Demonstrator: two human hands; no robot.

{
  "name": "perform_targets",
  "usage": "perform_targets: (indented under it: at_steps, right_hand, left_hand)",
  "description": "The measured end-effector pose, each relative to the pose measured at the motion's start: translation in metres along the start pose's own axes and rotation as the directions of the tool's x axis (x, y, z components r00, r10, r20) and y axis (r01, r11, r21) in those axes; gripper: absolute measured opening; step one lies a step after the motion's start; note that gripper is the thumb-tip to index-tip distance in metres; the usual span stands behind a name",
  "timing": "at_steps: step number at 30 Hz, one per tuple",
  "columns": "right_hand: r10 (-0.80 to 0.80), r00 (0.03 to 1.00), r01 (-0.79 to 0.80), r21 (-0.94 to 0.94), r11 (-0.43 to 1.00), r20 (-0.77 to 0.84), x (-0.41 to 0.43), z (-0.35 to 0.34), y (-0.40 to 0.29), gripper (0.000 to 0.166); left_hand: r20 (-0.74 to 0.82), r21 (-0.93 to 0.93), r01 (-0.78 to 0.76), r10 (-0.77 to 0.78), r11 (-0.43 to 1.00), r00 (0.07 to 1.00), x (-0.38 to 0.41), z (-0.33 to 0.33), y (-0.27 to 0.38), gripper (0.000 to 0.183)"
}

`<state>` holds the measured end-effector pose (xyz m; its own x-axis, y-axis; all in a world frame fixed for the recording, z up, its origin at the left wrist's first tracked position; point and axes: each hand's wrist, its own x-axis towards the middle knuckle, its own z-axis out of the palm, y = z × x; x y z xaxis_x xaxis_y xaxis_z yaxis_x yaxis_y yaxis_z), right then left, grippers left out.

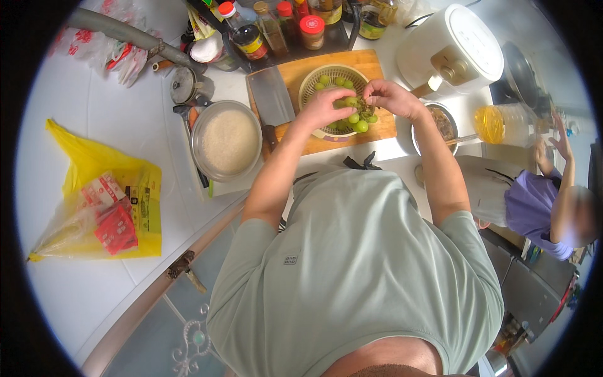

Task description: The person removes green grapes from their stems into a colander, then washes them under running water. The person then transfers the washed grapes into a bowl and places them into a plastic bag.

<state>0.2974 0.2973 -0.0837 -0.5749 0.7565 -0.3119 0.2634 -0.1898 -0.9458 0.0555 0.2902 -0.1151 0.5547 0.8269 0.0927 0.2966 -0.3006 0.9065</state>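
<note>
A bunch of green grapes (360,126) hangs over the near right part of a beige plastic colander (308,85). My left hand (325,109) reaches in from the left, its thumb and fingers around grapes of the bunch. On the other side, my right hand (393,100) pinches the bunch's brownish stem (365,107) between thumb and fingertips. Loose grapes (340,81) lie in the far part of the colander. Beneath it is a wooden cutting board (372,59). A cleaver (271,94) rests flat on the board, left of the colander.
A bowl of rice-like grains (231,136) stands at the left, below a lidded metal pot (183,85). Sauce bottles (249,40) line the back. Right are a white air fryer (452,47), a metal bowl (440,123) and an oil bottle (504,123). Another person (534,202) stands far right.
</note>
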Motion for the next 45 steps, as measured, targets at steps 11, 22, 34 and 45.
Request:
perform_targets:
  at_steps: [11, 22, 34, 45]
  right_hand:
    - [-0.048, 0.998, 0.049, 0.03, 0.998, -0.038, -0.009, -0.022, 0.01, 0.006]
    - [-0.065, 0.998, 0.065, -0.025, 0.998, -0.007, -0.005, -0.013, 0.0, 0.005]
    - [-0.079, 0.996, 0.081, 0.073, 0.994, -0.028, -0.007, -0.005, 0.007, 0.003]
    - [-0.118, 0.991, 0.127, 0.148, 0.981, -0.067, -0.013, -0.024, 0.004, 0.007]
  left_hand:
    - [-0.089, 0.318, -0.117, 0.152, 0.941, 0.984, -0.009, -0.034, -0.037, 0.049]
    - [0.005, -0.191, 0.269, -0.274, 0.944, 0.962, -0.004, 0.017, -0.016, 0.04]
    - [0.105, -0.539, 0.32, -0.315, 0.779, 0.943, -0.012, 0.017, -0.032, 0.023]
    - [-0.015, -0.297, 0.288, -0.306, 0.91, 0.952, -0.013, -0.009, -0.015, 0.059]
